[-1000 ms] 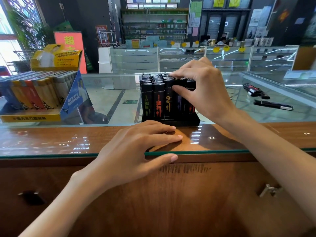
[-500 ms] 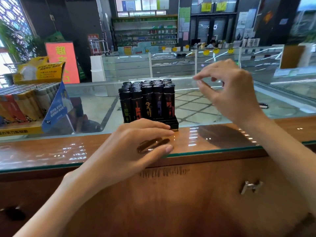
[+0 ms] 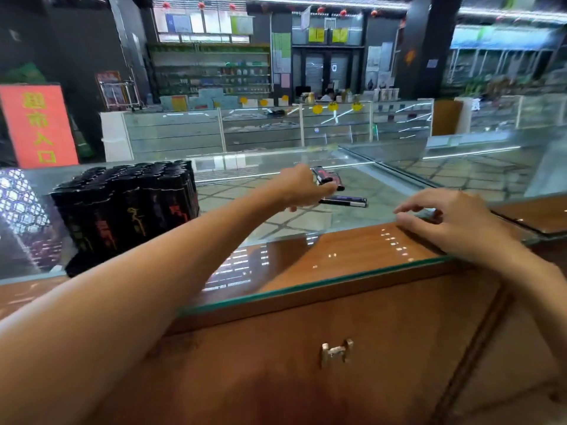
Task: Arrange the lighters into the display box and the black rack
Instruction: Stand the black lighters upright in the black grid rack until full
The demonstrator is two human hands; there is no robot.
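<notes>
Left hand point(image 3: 302, 188) moved off the tabletop point(image 3: 352, 256) edge and across to a red-marked lighter point(image 3: 325, 177); its fingers point(image 3: 329, 188) curl at it, grip too blurred to tell. Second lighter point(image 3: 343, 201) lies just beside on the glass. Right hand point(image 3: 454, 222) rests slack on the tabletop, holding nothing; black rack point(image 3: 76, 266), packed with upright lighters point(image 3: 129, 207), stands far left.

Rack point(image 3: 129, 216) left of loose lighters point(image 3: 343, 201)
</notes>
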